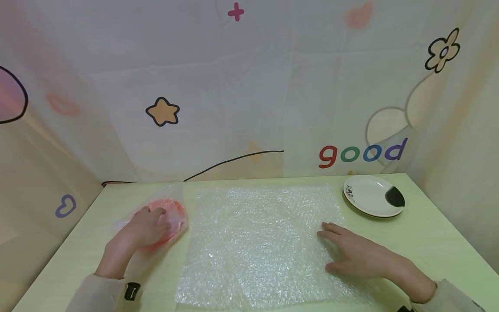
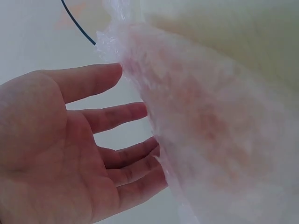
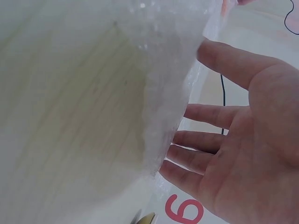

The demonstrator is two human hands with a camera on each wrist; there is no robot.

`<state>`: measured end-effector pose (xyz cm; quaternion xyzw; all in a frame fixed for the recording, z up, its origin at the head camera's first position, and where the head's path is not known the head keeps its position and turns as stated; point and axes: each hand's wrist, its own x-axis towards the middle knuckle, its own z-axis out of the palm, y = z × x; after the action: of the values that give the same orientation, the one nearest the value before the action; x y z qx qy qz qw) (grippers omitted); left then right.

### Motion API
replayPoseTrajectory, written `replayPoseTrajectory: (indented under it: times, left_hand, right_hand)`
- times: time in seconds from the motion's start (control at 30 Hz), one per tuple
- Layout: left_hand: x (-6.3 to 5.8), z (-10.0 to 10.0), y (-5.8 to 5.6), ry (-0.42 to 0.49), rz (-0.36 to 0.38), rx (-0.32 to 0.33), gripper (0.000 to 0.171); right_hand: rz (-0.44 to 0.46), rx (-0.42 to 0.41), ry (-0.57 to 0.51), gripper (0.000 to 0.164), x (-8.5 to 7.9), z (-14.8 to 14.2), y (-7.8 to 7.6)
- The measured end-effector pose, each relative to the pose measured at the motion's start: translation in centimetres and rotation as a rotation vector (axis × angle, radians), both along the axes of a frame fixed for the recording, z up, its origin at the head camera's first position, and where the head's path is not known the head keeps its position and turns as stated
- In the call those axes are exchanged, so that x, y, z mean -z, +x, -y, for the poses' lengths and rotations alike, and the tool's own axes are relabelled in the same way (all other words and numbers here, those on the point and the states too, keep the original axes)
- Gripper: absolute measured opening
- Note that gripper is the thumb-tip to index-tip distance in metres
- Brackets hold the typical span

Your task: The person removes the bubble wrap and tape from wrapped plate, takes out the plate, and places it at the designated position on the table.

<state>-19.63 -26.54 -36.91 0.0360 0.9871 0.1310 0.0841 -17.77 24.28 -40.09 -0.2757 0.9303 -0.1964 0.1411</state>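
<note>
A round red-and-white item [image 1: 177, 216] lies at the left of the table inside clear plastic wrapping [image 2: 210, 121]; its kind is hidden by the plastic. My left hand [image 1: 146, 227] rests on it, and in the left wrist view the slightly bent fingers [image 2: 117, 116] reach the edge of the plastic. A large sheet of bubble wrap [image 1: 257, 247] is spread flat in the middle. Over its right edge lies my right hand [image 1: 360, 253], fingers extended and spread. The right wrist view has those fingertips [image 3: 194, 109] along the margin of the bubble wrap [image 3: 163, 79].
A white plate [image 1: 370, 195] with a dark patch and a dark rim stands at the back right of the light wooden table [image 1: 436, 242]. Behind the table hangs a printed curtain [image 1: 241, 86], which also encloses both sides.
</note>
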Motion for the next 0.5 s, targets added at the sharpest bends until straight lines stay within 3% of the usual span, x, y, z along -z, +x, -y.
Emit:
replayPoseTrajectory:
  times: [0.27, 0.5]
  left_hand:
    - [0.1, 0.1, 0.0, 0.042, -0.027, 0.0, 0.048]
    - [0.4, 1.6, 0.1, 0.144, -0.117, 0.026, 0.036]
  right_hand:
    - [0.009, 0.008, -0.002, 0.081, 0.1, -0.1, -0.1]
    - [0.015, 0.016, -0.004, 0.08, 0.1, 0.0, 0.0]
